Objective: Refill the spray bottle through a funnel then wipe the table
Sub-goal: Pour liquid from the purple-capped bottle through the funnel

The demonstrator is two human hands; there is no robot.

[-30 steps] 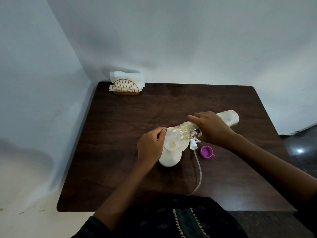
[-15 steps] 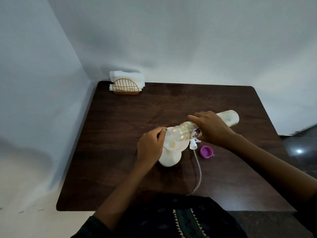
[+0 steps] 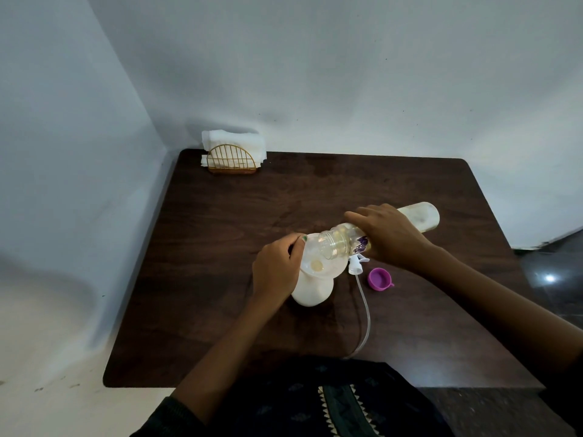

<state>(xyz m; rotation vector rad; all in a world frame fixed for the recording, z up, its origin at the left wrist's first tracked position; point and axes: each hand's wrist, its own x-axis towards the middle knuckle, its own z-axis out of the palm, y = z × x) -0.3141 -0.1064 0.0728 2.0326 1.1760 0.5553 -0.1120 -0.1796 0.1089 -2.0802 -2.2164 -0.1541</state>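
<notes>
Centrally, on the dark table [image 3: 220, 247], we see a white spray bottle [image 3: 312, 291] standing upright with a clear funnel [image 3: 315, 263] seated in its neck. The left hand [image 3: 277, 272] is curled around the funnel's left rim, fingers closed on it, thumb at the top edge. We note a pale yellowish pool at the funnel's throat.

The right hand [image 3: 391, 238] is wrapped around a long clear refill bottle [image 3: 419, 216], held nearly level, its open mouth over the funnel's bowl and its base pointing away to the far right. A purple label shows just under the right hand. We cannot tell whether liquid is running from the mouth.

The spray head [image 3: 356, 263] lies on the table just right of the funnel, under the refill bottle, with its clear tube [image 3: 366, 313] trailing toward us to the table's near edge. A purple cap [image 3: 378, 279] lies open side up just right of the spray head, apart from it.

At the far left corner, well apart from the hands, a gold wire holder [image 3: 232, 160] stands with white napkins [image 3: 233, 141] in it, close to the wall. Dark patterned clothing fills the bottom of the view.
</notes>
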